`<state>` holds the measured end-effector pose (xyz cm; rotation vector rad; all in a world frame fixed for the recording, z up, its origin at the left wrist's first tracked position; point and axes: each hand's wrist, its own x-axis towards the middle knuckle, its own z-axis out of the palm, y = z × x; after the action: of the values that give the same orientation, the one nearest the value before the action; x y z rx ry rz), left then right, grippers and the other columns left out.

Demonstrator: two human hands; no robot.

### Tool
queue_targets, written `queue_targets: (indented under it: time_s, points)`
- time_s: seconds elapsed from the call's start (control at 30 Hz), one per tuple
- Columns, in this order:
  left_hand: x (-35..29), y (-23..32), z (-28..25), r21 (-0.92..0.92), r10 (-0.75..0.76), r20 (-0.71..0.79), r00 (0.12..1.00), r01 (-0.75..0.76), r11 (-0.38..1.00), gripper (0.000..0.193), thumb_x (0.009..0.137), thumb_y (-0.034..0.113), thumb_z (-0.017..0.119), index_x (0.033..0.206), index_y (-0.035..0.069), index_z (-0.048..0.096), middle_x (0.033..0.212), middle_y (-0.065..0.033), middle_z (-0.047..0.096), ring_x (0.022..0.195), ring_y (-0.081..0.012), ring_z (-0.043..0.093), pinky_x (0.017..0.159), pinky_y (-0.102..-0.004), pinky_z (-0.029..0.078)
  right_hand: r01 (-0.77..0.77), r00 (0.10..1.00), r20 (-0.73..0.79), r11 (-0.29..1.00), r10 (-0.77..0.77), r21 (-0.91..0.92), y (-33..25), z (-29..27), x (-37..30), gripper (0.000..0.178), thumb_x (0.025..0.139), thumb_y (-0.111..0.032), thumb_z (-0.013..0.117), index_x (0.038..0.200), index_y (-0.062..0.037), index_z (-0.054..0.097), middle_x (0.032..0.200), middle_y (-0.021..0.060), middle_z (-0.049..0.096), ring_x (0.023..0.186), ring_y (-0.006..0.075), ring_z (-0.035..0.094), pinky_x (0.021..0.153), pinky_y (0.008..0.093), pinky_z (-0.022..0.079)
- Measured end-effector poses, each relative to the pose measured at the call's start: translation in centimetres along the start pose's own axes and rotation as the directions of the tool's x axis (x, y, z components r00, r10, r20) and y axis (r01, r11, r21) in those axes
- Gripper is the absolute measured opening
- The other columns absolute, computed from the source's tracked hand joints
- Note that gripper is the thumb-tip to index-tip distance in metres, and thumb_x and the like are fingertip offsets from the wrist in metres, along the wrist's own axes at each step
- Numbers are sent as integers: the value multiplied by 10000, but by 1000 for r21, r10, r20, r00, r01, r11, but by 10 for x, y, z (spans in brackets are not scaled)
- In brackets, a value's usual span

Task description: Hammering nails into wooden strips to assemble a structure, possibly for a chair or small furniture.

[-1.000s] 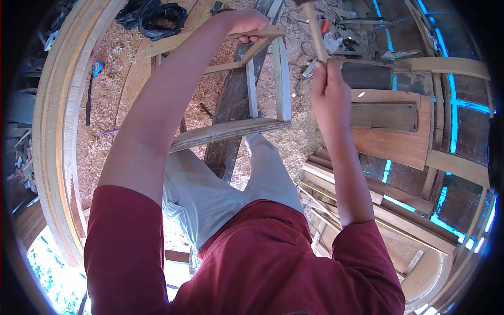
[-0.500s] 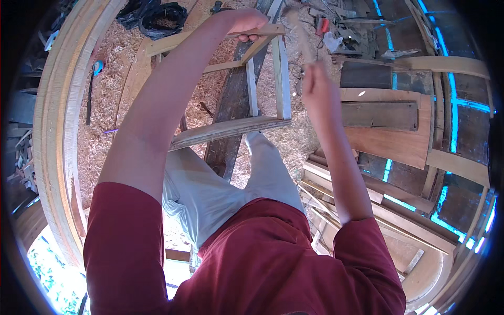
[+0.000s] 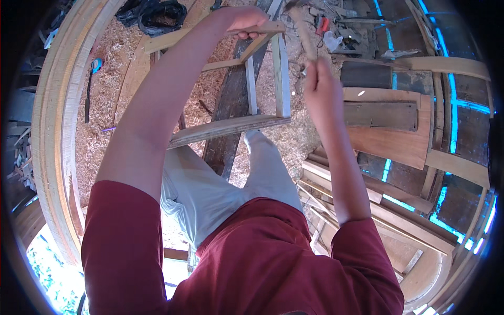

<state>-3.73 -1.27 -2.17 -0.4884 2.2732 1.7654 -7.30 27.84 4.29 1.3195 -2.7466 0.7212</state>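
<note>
My left hand (image 3: 247, 22) is closed around the far rail of a wooden frame (image 3: 231, 129), its fingertips curled under the wood. The frame looks like a chair or stool frame of pale bars, and its near rail crosses just in front of my legs. To the right of the frame, my right hand (image 3: 321, 84) grips a hammer (image 3: 303, 32) by the lower end of its wooden handle. The hammer is raised and slightly blurred. Its dark head reaches the top edge of the picture, apart from the frame. My left forearm hides part of the frame.
A dark plank (image 3: 231, 94) runs beneath the frame over shavings. At left are a blue tape measure (image 3: 96, 65), a black plastic bag (image 3: 163, 18) and curved timber (image 3: 55, 131). Panels (image 3: 383, 131) and boards lie at right; scraps and a red object (image 3: 322, 25) lie beyond.
The hammer has tilted a little and shows less blur, with its head now visible. My right hand has shifted slightly to the right. My left hand keeps its hold on the frame.
</note>
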Motion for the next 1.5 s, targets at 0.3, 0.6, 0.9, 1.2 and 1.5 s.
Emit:
queue_targets:
  time_s: [0.3,0.6,0.9,1.2,1.5]
  points:
    - [-4,5,2,13,-27,-6,1000,27,1000,242,826,226,446,907,46,585,669,-27,501,462,-103,362,456,-324,329,17,992,128,993,-2,-116,22,13,-1,220,1100,-287,502,1058,-71,518,671,213,648,635,466,661,512,551,494]
    - [-4,7,2,-14,-31,27,999,32,999,208,825,211,449,902,43,545,692,-29,489,483,-108,333,472,-317,333,5,993,121,997,4,-75,16,15,-3,195,1096,-258,501,1061,-67,523,706,229,657,664,465,669,552,573,494]
    - [-6,5,3,-33,0,15,1000,0,999,183,810,206,454,890,52,513,702,-40,484,488,-111,312,484,-318,332,-14,1000,-19,996,15,83,21,16,-7,194,1080,-260,531,1055,-67,527,729,245,665,686,482,670,563,590,479]
    - [-7,1,-2,-15,16,13,1000,-15,1000,199,805,207,454,886,46,538,694,-45,503,491,-108,344,488,-322,335,4,978,-205,971,46,237,-9,-5,-1,205,1080,-274,537,1019,-78,530,736,252,658,692,497,659,576,602,474]
    - [-11,-4,-3,-20,15,-23,1000,-16,1000,224,797,212,461,900,41,563,692,-40,518,493,-120,362,479,-320,356,-1,988,-151,970,39,242,-18,-14,2,175,1081,-238,543,1038,-68,535,705,222,643,671,454,677,563,569,479]
